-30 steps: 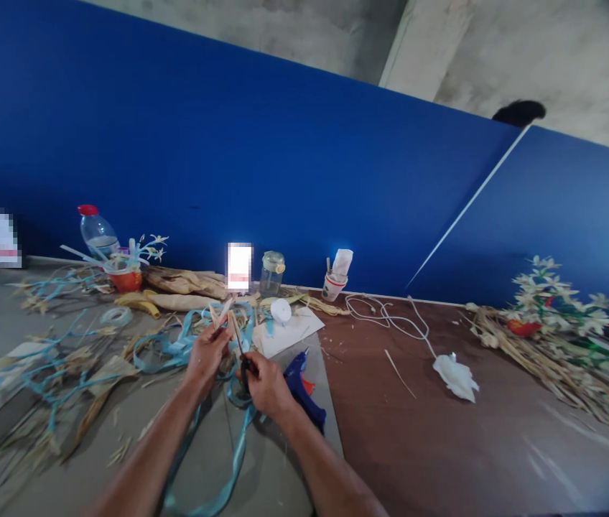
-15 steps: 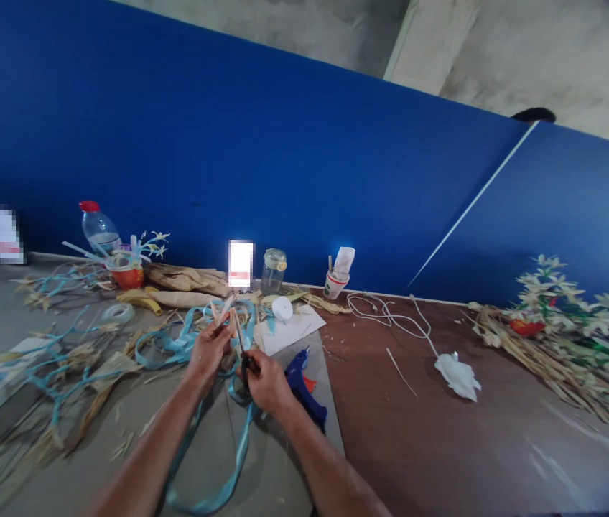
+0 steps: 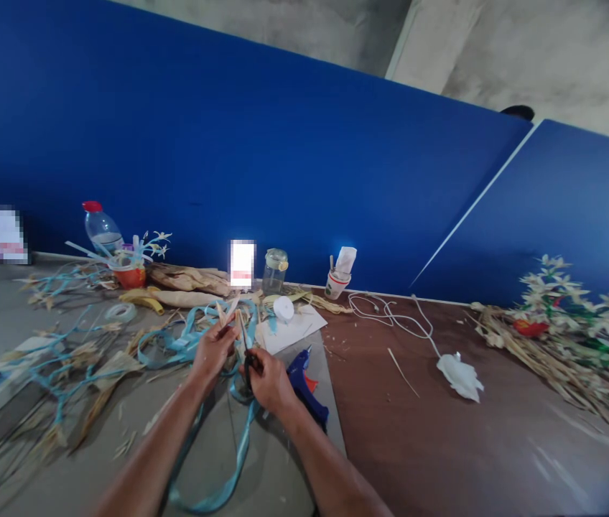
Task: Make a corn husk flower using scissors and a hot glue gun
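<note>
My left hand point(image 3: 214, 352) pinches a pale strip of dried husk point(image 3: 228, 310) that sticks up from its fingertips. In my right hand point(image 3: 269, 377) is a pair of scissors point(image 3: 245, 348), dark at the handles, its blades pointing up beside the husk. Whether the blades touch the husk I cannot tell. Light blue ribbon point(image 3: 232, 477) lies behind my hands and loops down between my forearms. Just right of my right hand lies a blue glue gun point(image 3: 307, 391) with a red trigger.
Blue-stemmed dried flowers point(image 3: 62, 384) spread over the left side. A clear jar point(image 3: 275, 271), a white cup point(image 3: 337, 283) and a red-capped bottle point(image 3: 103, 228) stand along the blue partition point(image 3: 304, 158). A white tape roll point(image 3: 283, 309) rests on paper. White flowers point(image 3: 557, 294) lie far right.
The whole view has shifted slightly. My hands stay close together with the husk and scissors; the husk's angle differs a little. Nothing was picked up or let go.
</note>
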`<state>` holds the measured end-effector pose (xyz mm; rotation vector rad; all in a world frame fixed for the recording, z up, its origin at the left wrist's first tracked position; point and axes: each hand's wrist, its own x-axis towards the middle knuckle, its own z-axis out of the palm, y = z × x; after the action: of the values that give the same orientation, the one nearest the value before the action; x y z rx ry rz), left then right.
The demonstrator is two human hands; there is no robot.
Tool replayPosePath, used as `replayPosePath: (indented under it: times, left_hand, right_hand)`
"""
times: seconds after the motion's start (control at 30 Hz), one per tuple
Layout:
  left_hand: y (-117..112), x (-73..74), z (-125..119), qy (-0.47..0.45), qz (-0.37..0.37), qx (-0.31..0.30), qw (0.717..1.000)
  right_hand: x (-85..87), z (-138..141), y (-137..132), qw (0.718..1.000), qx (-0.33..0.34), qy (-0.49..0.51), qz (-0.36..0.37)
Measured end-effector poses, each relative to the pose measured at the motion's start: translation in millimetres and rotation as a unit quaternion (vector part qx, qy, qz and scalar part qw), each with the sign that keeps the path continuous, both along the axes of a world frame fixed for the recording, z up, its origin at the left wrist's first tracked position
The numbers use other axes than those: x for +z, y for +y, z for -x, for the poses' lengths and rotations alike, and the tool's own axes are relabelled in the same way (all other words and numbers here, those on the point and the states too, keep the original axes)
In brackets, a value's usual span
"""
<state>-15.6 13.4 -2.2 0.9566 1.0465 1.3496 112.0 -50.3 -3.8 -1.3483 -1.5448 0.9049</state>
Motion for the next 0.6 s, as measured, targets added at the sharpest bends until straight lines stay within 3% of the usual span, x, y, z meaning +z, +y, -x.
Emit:
replayPosePath:
  times: [0.6]
  left_hand:
    - [-1.0, -2.9, -2.2, 0.005, -0.008, -0.025, 1.0]
  right_hand:
    - [1.2, -1.2, 2.7, 0.999, 0.002, 0.031, 0.014]
